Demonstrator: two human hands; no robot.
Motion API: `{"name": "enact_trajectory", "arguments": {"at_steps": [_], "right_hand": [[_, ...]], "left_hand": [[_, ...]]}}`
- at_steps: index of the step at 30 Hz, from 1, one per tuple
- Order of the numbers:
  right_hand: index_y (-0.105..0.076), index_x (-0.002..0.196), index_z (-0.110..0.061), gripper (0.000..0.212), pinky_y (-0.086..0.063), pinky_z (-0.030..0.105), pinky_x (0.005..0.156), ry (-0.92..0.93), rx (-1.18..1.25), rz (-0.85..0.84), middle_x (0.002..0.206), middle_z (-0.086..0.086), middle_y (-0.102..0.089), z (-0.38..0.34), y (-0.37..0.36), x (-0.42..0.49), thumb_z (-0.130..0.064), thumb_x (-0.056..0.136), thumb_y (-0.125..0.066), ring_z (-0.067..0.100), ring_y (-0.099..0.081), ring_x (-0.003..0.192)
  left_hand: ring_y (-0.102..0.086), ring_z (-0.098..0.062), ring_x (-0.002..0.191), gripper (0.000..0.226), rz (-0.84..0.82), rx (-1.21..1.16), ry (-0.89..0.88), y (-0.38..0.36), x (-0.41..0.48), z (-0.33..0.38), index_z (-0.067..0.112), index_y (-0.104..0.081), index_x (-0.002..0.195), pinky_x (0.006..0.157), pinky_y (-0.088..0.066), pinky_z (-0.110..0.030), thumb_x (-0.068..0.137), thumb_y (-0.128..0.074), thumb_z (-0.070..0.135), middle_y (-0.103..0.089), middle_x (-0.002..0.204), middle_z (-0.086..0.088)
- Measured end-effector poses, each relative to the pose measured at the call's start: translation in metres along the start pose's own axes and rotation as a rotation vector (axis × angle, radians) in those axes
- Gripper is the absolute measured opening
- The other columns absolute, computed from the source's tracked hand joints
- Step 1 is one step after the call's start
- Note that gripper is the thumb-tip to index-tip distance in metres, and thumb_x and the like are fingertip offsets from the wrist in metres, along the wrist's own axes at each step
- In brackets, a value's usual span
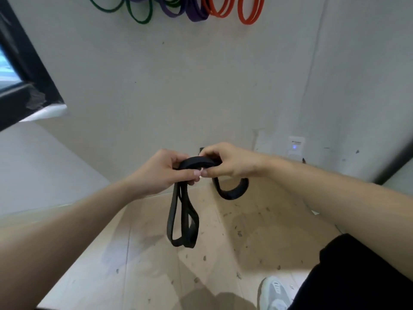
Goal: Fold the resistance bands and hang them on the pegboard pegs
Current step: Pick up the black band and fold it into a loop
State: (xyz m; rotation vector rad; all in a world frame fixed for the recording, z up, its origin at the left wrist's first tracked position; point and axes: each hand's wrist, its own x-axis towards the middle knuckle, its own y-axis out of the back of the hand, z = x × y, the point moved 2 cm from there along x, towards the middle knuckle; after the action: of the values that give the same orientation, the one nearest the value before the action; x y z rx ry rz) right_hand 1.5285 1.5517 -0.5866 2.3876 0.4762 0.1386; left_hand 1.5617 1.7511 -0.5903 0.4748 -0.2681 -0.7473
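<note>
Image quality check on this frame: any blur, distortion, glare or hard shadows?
Head view: even light, no harsh glare, a pale bright patch on the floor lower right. Head view: wide-angle bending tilts the window frame and wall lines. Head view: slightly soft overall, yet the left hand, right hand and black band read clearly; the orange bands are cut by the top edge.

A black resistance band (182, 217) is gripped by the left hand (166, 173) and right hand (225, 161), loops hanging over the floor (156, 265).
</note>
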Motion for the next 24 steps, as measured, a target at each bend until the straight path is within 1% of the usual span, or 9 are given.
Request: {"name": "enact_trajectory", "arguments": {"at_steps": [4, 6, 9, 13, 15, 18, 19, 21, 24], "right_hand": [[-0.068, 0.095, -0.01, 0.017, -0.052, 0.032, 0.075, -0.013, -0.003, -0.013, 0.08, 0.004, -0.067, -0.011, 0.008, -0.002, -0.025, 0.091, -0.073, 0.012, -0.063, 0.074], [-0.068, 0.095, -0.008, 0.018, -0.049, 0.034, 0.071, -0.003, -0.016, 0.002, 0.077, 0.004, -0.062, -0.015, 0.011, -0.003, -0.025, 0.091, -0.073, 0.013, -0.058, 0.071], [-0.07, 0.097, -0.008, 0.02, -0.046, 0.04, 0.07, 0.003, -0.018, 0.046, 0.08, 0.013, -0.062, -0.019, 0.014, -0.003, -0.027, 0.091, -0.073, 0.017, -0.055, 0.073], [-0.07, 0.1, -0.006, 0.017, -0.049, 0.034, 0.072, 0.046, 0.118, 0.124, 0.081, 0.013, -0.061, -0.019, 0.014, -0.005, -0.021, 0.093, -0.071, 0.016, -0.056, 0.075], [-0.071, 0.102, -0.009, 0.017, -0.05, 0.044, 0.078, 0.086, 0.281, 0.194, 0.084, 0.016, -0.062, -0.017, 0.015, -0.004, -0.022, 0.092, -0.071, 0.022, -0.059, 0.08], [-0.071, 0.103, -0.012, 0.021, -0.048, 0.055, 0.079, 0.116, 0.447, 0.317, 0.082, 0.014, -0.059, -0.018, 0.023, -0.004, -0.028, 0.089, -0.073, 0.027, -0.059, 0.075], [-0.07, 0.104, -0.01, 0.022, -0.048, 0.052, 0.076, 0.127, 0.48, 0.355, 0.081, 0.015, -0.057, -0.02, 0.026, -0.005, -0.027, 0.089, -0.072, 0.026, -0.057, 0.072], [-0.068, 0.103, -0.006, 0.017, -0.05, 0.038, 0.07, 0.153, 0.525, 0.437, 0.076, 0.011, -0.053, -0.024, 0.031, -0.008, -0.02, 0.093, -0.066, 0.021, -0.054, 0.068], [-0.064, 0.098, -0.007, 0.009, -0.048, 0.025, 0.064, 0.164, 0.652, 0.583, 0.072, 0.005, -0.05, -0.026, 0.043, -0.01, -0.015, 0.098, -0.059, 0.016, -0.052, 0.063]], "left_hand": [[-0.068, -0.021, 0.077, 0.02, 0.017, 0.063, 0.022, 0.005, -0.005, -0.007, 0.011, -0.078, 0.097, 0.078, -0.055, -0.042, 0.083, -0.084, 0.025, -0.075, 0.085, -0.015], [-0.074, -0.029, 0.086, 0.021, 0.002, 0.111, 0.028, 0.006, -0.006, -0.009, 0.012, -0.078, 0.097, 0.088, -0.057, -0.05, 0.082, -0.085, 0.025, -0.077, 0.093, -0.016], [-0.073, -0.031, 0.095, 0.021, -0.002, 0.143, 0.028, 0.008, -0.006, -0.009, 0.007, -0.077, 0.101, 0.091, -0.056, -0.043, 0.083, -0.083, 0.017, -0.077, 0.098, -0.016], [-0.073, -0.012, 0.099, 0.022, 0.026, 0.098, 0.009, 0.007, -0.007, -0.004, 0.013, -0.076, 0.107, 0.091, -0.056, -0.025, 0.086, -0.08, 0.016, -0.078, 0.104, -0.003], [-0.073, -0.013, 0.104, 0.026, 0.047, -0.026, 0.01, 0.005, -0.006, -0.003, 0.016, -0.073, 0.112, 0.094, -0.055, -0.028, 0.087, -0.079, 0.015, -0.078, 0.106, 0.0], [-0.073, -0.017, 0.106, 0.027, 0.078, -0.257, -0.003, 0.001, -0.001, 0.006, 0.015, -0.068, 0.114, 0.091, -0.057, -0.028, 0.089, -0.074, 0.008, -0.079, 0.1, 0.001], [-0.074, -0.016, 0.104, 0.024, 0.085, -0.306, -0.012, 0.0, 0.001, 0.011, 0.015, -0.067, 0.111, 0.089, -0.057, -0.026, 0.089, -0.072, 0.006, -0.078, 0.095, 0.005], [-0.074, -0.017, 0.1, 0.023, 0.094, -0.347, -0.026, -0.002, 0.004, 0.019, 0.014, -0.066, 0.108, 0.088, -0.057, -0.025, 0.089, -0.072, 0.004, -0.076, 0.087, 0.01], [-0.074, -0.023, 0.09, 0.028, 0.123, -0.357, -0.025, -0.003, 0.008, 0.027, 0.011, -0.066, 0.113, 0.085, -0.059, -0.029, 0.087, -0.076, 0.006, -0.073, 0.084, 0.005]]}}
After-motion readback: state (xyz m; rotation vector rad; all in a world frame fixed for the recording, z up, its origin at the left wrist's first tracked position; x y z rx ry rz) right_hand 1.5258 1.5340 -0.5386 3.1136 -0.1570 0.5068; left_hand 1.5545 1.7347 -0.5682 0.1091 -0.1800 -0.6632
